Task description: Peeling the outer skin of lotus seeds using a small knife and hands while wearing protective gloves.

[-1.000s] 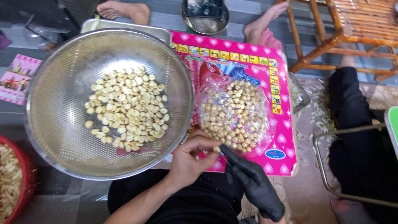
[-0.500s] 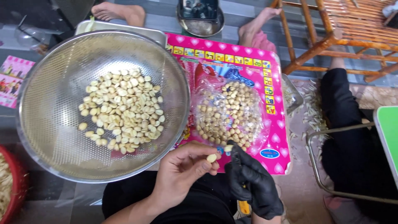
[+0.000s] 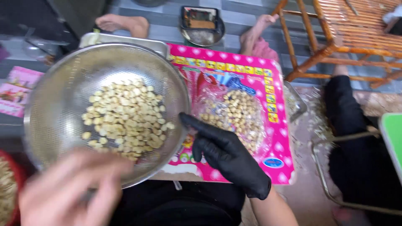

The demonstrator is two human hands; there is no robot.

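1. Reaching from my seat, I see my right hand (image 3: 228, 157), in a black glove, stretched toward the metal strainer bowl (image 3: 67, 96); its forefinger points at the bowl's right rim, touching it or just short of it, I cannot tell which.
2. That hand's grip is released: the fingers are loosely spread and hold nothing that I can see.
3. My left hand (image 3: 69, 194) is bare and blurred, low at the near-left, in front of the bowl's near edge. Its fingers look spread, but I cannot tell whether it holds anything.
4. Inside the bowl lies a heap of pale peeled seeds (image 3: 125, 117), gathered in the middle and toward the right.
5. Just right of the bowl, a clear plastic bag of seeds (image 3: 238, 113) lies on a pink patterned board (image 3: 276, 150), beyond my gloved hand.
6. At the far left edge, a red basket (image 3: 10, 188) holds light husks.
7. Beyond the board stands a dark round tin (image 3: 202, 26) on the floor, with another person's bare feet (image 3: 125, 24) near it.
8. At the upper right is a wooden chair (image 3: 343, 37); below it a dark sleeve (image 3: 351, 138) of someone beside me.
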